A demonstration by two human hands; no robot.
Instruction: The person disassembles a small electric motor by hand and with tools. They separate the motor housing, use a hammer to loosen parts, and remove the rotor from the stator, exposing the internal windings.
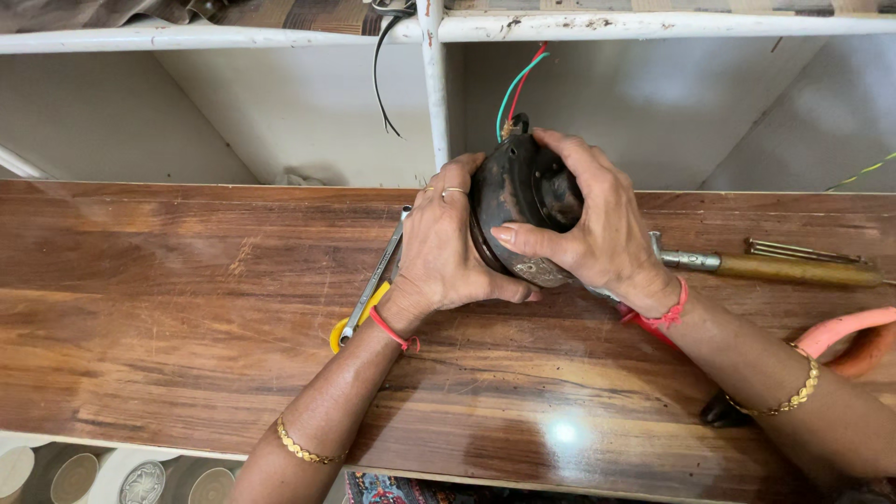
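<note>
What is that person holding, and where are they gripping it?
A dark round motor, held on edge over the wooden table. The left hand clasps its left rim; the right hand wraps its right side and front.

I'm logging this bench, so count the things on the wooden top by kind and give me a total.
Dark round metal motor housing, held by left hand and right hand: 1
Silver metal spanner: 1
Yellow tape roll: 1
Wooden-handled tool: 1
Thin metal rods: 1 bundle
Total: 5
</note>
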